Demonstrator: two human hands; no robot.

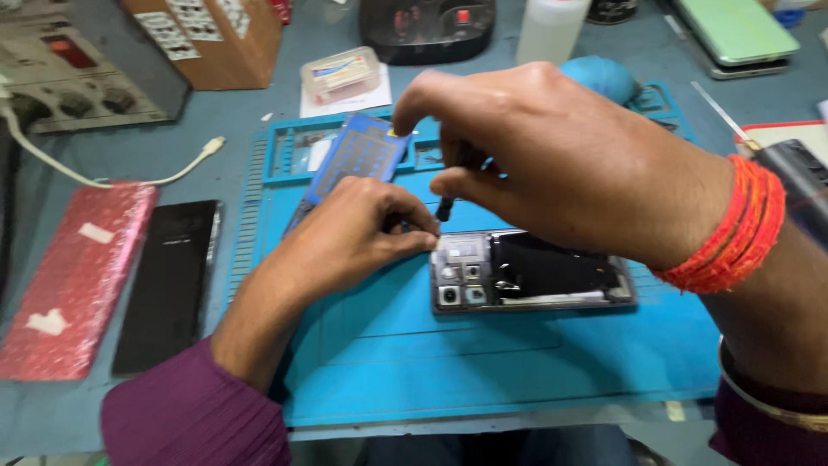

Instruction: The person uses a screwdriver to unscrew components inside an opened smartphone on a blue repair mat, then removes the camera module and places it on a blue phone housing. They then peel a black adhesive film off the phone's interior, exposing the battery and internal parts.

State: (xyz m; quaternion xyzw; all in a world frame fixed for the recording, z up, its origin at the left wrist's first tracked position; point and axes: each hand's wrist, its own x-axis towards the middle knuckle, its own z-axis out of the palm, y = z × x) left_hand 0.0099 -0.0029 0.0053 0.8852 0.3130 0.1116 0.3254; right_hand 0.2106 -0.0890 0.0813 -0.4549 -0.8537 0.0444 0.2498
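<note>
An opened smartphone [535, 272] lies back-side up on a blue repair mat [483, 362], its camera modules and dark inner parts exposed. My right hand [561, 155] hovers over its top end and grips a thin dark screwdriver [446, 207] held upright, tip at the phone's upper left corner. My left hand [354, 237] rests on the mat just left of the phone, fingers pinched together against that same corner. A blue rectangular screw tray [358, 155] lies behind my left hand.
A black phone back panel [168, 285] and a red padded sleeve [73, 276] lie left of the mat. A white cable [112, 177], cardboard box [211, 39], small plastic box [341, 73], white bottle [550, 30], dark device [427, 30] and green phone [733, 30] stand behind.
</note>
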